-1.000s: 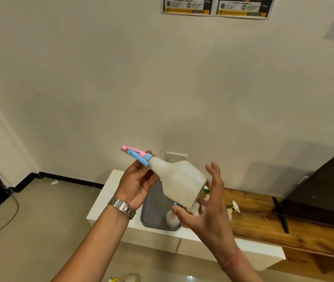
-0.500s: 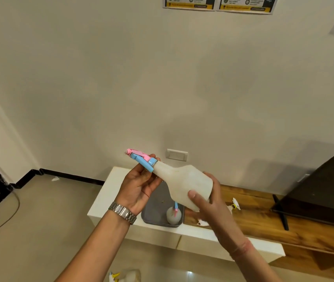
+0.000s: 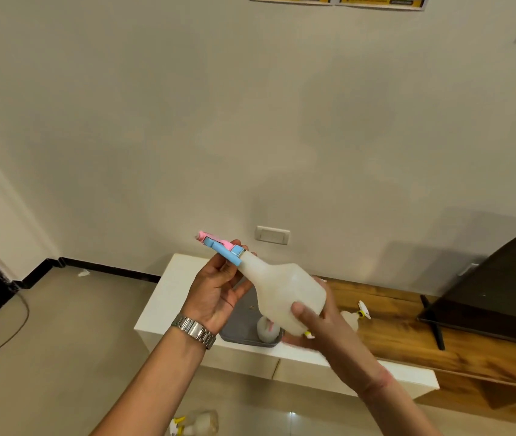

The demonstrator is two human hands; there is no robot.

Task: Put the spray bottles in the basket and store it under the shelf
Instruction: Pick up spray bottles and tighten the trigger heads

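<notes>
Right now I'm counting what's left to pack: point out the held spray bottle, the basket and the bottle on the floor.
held spray bottle [image 3: 285, 294], head view, body
basket [image 3: 241, 333], head view, floor
bottle on the floor [image 3: 201, 422], head view, body

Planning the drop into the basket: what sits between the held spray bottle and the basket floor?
In the head view, a small white bottle already stands in the grey basket under the held spray bottle.

The right hand [image 3: 319, 322], open and spread just beside the base of the white spray bottle [image 3: 285, 294] a second ago, now wraps around that base with the thumb across its front. The bottle sits lower, its pink-and-blue nozzle above the left hand [image 3: 219, 291].
</notes>
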